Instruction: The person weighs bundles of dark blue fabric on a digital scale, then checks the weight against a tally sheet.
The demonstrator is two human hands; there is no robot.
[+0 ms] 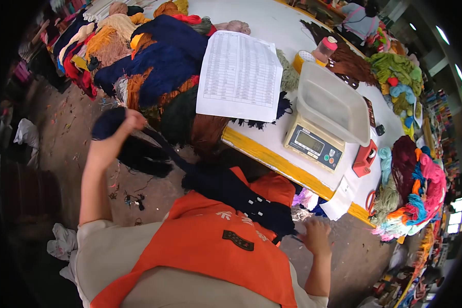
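Note:
My left hand [134, 121] is raised at the left, closed around a skein of dark navy yarn [108, 123]. One bunch of it hangs below the hand, and a stretched length runs down to my lap. There, more navy yarn [226, 187] lies across my orange apron [205, 226], with small white tags on it. My right hand [317, 236] is beside the yarn's right end, fingers apart and slightly bent. Whether a thin strand touches its fingertips I cannot make out.
The white table [272, 136] has a yellow edge. On it are a digital scale [313, 143] with a plastic tray, a printed sheet [239, 77], heaped yarn [164, 56], a thread cone [326, 47] and a red object [364, 159]. Colourful skeins [421, 185] hang at right. A person [359, 20] is behind.

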